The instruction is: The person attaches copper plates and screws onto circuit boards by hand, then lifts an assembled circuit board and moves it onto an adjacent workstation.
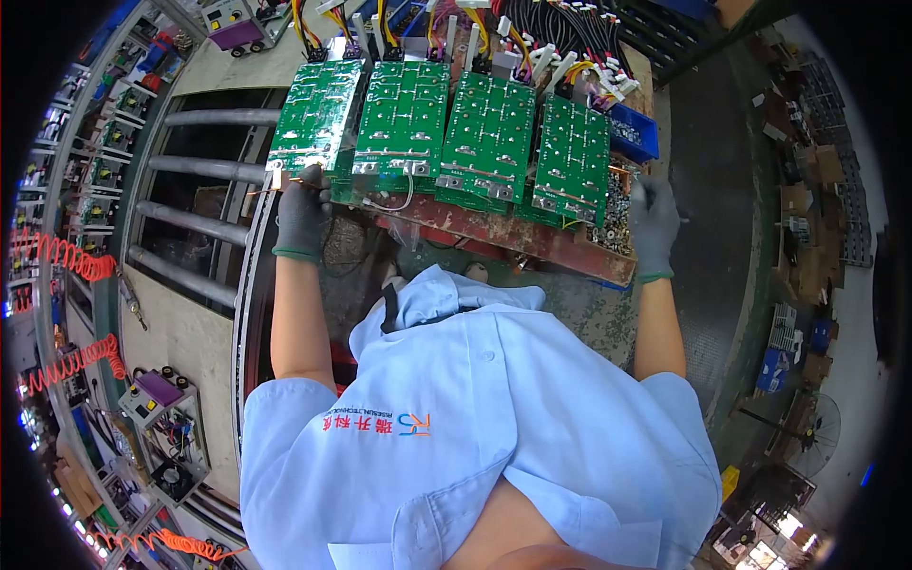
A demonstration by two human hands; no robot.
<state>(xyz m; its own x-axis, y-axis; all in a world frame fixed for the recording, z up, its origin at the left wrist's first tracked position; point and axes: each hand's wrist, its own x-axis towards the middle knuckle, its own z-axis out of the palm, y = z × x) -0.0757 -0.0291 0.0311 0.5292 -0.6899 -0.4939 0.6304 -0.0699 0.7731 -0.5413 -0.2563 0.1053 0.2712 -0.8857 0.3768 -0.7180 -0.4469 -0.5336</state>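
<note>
Four green circuit boards (399, 109) lie in a row on a worn reddish bench (475, 228), wires rising from their far ends. My left hand (302, 217), in a grey glove, is at the near edge of the leftmost board (313, 109). Its fingers are closed around a thin copper-coloured piece (302, 182) by the board's corner. On the right, my gloved right hand (655, 228) is beside a tray of small metal nuts or screws (616, 214). Those fingers look curled together; anything between them is too small to make out.
A blue bin (635, 133) of small parts stands behind the loose hardware. Bundled black and red cables (570, 28) lie at the back. Metal rollers (195, 169) run along the left, near coiled orange hoses (71, 256). A white cable (391, 203) hangs off the second board.
</note>
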